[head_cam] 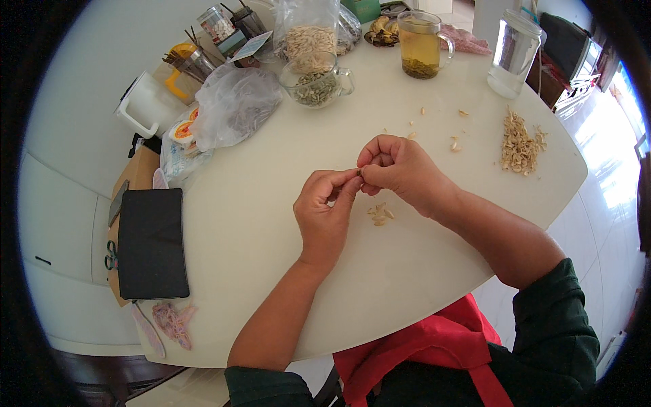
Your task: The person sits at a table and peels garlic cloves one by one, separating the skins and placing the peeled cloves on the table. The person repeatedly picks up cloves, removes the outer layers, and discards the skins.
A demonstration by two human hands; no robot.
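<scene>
My left hand (324, 213) and my right hand (402, 165) meet above the table (244, 244). A small dark greenish seed kernel (359, 173) is pinched between their fingertips, mostly hidden by them. Just below the hands, several pale unshelled pumpkin seeds (380, 214) lie in a small group. Farther right sits a heap of seed shells (520, 145). Beyond my hands stands a glass cup (339, 91) holding green kernels (314, 87). Behind it, a clear plastic bag (307, 12) contains many more pale seeds.
A glass mug of tea (419, 43) and a lidded glass jar of clear liquid (511, 61) stand at the back. Loose shells (455, 146) dot the tabletop. At left are a crumpled plastic bag (236, 104), a white pitcher (150, 102), a black tablet case (152, 244) and scissors (110, 255).
</scene>
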